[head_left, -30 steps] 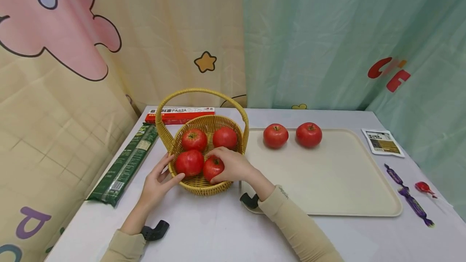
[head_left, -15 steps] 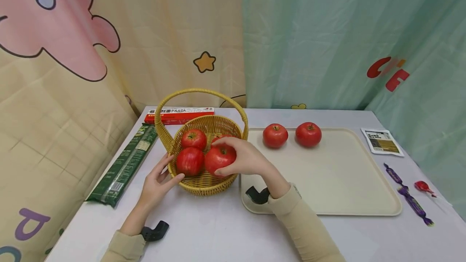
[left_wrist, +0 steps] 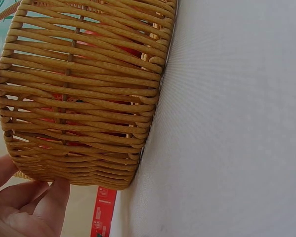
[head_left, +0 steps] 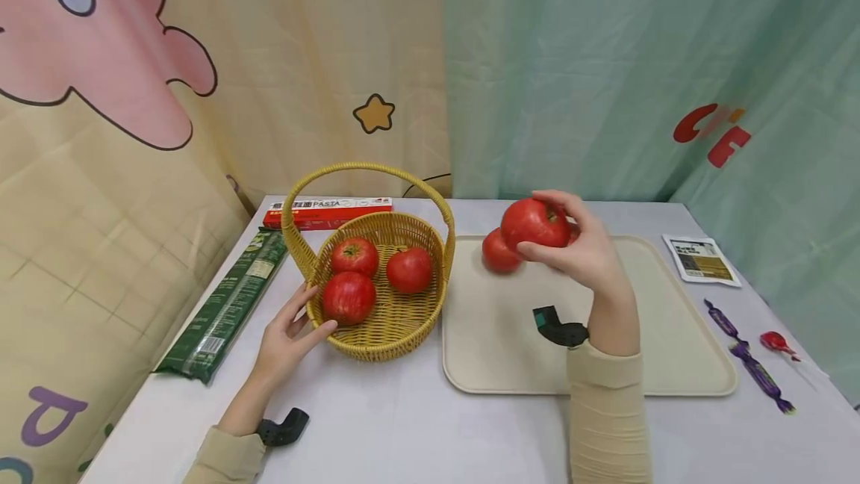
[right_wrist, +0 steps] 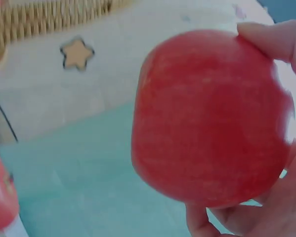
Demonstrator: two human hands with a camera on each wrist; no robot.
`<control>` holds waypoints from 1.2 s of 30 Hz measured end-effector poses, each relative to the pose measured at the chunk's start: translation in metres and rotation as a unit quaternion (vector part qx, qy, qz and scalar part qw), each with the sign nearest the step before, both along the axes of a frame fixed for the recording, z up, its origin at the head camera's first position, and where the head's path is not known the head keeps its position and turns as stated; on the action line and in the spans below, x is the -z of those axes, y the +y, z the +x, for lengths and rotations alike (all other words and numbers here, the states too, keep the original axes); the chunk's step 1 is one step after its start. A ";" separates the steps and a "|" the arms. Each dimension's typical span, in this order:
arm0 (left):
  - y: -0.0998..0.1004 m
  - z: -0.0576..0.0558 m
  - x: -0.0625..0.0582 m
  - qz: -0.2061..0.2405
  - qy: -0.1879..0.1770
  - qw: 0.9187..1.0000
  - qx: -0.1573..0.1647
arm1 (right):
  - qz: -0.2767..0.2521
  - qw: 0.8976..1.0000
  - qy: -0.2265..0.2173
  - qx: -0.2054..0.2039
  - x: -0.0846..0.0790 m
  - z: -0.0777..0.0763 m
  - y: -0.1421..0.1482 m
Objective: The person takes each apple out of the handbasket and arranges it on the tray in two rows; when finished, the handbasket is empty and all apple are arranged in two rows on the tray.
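My right hand [head_left: 591, 254] grips a red apple [head_left: 531, 223] between thumb and fingers, raised above the far left part of the cream tray [head_left: 524, 349]. In the right wrist view that apple [right_wrist: 209, 118] fills the middle. At the left, my left hand [head_left: 284, 346] holds the rim of a yellow wicker basket [head_left: 386, 332], thumb at the front and fingers at the side. Three apples lie in the basket: one at the back left [head_left: 354, 255], one at the front left [head_left: 349, 298] and one at the right [head_left: 410, 270]. Another apple [head_left: 500, 254] sits on the tray, with one more mostly hidden behind my right hand.
A red pasta box [head_left: 329, 215] lies behind the basket, and a green packet [head_left: 228, 305] lies to its left. Right of the tray are a white sachet [head_left: 702, 260], purple wrapped sweets [head_left: 752, 364] and a red lollipop [head_left: 776, 343]. The basket's tall handle [head_left: 366, 166] arches upward.
My right hand has lifted an apple from the front right of the basket and carried it rightward over the tray. My left hand has stayed on the basket rim.
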State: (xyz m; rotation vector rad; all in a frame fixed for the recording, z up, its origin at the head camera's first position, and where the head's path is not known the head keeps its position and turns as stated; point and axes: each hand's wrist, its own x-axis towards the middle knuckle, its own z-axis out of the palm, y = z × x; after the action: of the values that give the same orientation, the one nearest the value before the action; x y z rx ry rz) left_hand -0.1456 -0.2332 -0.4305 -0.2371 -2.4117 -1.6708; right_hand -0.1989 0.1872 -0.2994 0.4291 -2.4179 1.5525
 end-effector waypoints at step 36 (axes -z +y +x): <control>-0.001 -0.003 0.002 0.004 0.000 1.000 0.000 | -0.060 0.917 -0.147 0.366 0.119 -0.074 0.112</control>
State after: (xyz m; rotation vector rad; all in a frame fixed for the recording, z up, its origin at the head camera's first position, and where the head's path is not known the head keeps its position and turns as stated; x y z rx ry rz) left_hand -0.1485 -0.2342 -0.4321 -0.2366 -2.4045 -1.6816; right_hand -0.2731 0.2995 -0.4186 -0.7125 -2.2411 1.4463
